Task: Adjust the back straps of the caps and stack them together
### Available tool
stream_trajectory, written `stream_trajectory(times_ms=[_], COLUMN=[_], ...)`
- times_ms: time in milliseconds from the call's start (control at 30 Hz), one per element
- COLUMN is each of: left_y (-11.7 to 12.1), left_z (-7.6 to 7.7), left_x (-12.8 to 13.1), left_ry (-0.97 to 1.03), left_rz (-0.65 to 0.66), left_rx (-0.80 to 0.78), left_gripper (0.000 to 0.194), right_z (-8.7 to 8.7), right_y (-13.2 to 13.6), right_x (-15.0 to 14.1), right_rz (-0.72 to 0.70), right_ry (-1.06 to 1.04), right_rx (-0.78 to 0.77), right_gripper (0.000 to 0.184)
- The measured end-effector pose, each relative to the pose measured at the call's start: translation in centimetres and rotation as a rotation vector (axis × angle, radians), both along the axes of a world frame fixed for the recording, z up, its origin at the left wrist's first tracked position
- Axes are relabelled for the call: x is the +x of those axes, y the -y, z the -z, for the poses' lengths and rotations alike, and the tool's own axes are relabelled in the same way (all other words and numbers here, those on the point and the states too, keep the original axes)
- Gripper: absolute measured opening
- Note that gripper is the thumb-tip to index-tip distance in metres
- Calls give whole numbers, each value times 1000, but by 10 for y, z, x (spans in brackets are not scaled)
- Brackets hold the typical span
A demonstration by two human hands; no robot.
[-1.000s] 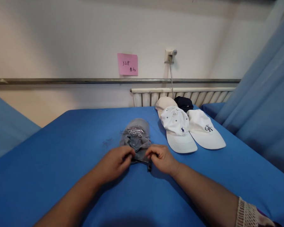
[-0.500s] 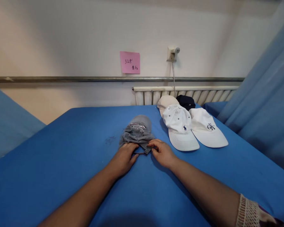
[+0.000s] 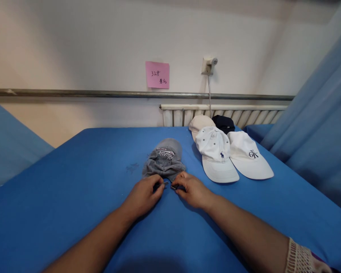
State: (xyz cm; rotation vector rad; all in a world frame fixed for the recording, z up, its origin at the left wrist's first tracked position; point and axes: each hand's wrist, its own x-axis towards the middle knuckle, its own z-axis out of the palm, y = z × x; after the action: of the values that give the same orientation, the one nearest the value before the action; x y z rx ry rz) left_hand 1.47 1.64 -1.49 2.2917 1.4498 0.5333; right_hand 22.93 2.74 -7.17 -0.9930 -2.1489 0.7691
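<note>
A crumpled grey cap [image 3: 165,160] with white lettering lies on the blue table [image 3: 74,197], its back towards me. My left hand [image 3: 143,195] pinches the left end of the cap's back strap [image 3: 167,184]. My right hand [image 3: 192,190] pinches the right end, where a small dark buckle shows between the fingertips. Both hands rest on the cloth, fingers closed, with only a small gap between them.
To the right lie two white caps [image 3: 216,155] [image 3: 248,157], with a cream cap [image 3: 200,122] and a dark cap [image 3: 224,122] behind them. A radiator [image 3: 244,113] and rail run along the wall. Blue curtains [image 3: 321,125] hang at right and left.
The cap was lowered and set further from me a second ago. Both hands have since drawn together at the back strap, pinching its two ends.
</note>
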Motion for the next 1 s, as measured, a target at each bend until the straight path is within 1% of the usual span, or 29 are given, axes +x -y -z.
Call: stream_trajectory(times_ms=[67,133,200,300,333,400,500,567,633,700,800,900,1000], left_y=[-2,-5,-8,-9,-9,-8,-8,-8,-8,-8,-7,-4,-2], left_z=[1,5,9,14,15,16,15,16,16,17,18,17,15], left_x=[-1,-2,0,4,5,6,6,5,4,5,6,7,8], left_ry=[101,209,298,365,378,400,420,431,435,423,405,420,432], left_rz=[-56,-96,-119,-128,-125,-115,-107,-94,-75,-64,-44,-13,15], left_rx=[-37,-73,-110,-149,-161,-184,-201,-206,-203,-189,-186,-221,-257], left_gripper=[20,20,19,18,18,19,20,20,20,21,22,23,22], right_z=[0,0,-1,2,4,9,17,18,16,12,7,7,10], right_y=[0,1,0,-3,-5,-9,-15,-17,-18,-16,-11,-5,-1], right_x=[0,-1,-3,-7,-8,-10,-10,-10,-9,-10,-12,-16,-20], right_rz=[8,26,59,135,168,229,270,256,232,212,205,180,133], right_ry=[17,34,44,14,-18,-132,-394,-548,-634,-657,-635,-628,-667], right_rx=[-3,7,18,7,-19,-119,-303,-384,-448,-497,-520,-516,-526], right_gripper=[31,29,25,17,15,10,2,12,21,26,28,28,26])
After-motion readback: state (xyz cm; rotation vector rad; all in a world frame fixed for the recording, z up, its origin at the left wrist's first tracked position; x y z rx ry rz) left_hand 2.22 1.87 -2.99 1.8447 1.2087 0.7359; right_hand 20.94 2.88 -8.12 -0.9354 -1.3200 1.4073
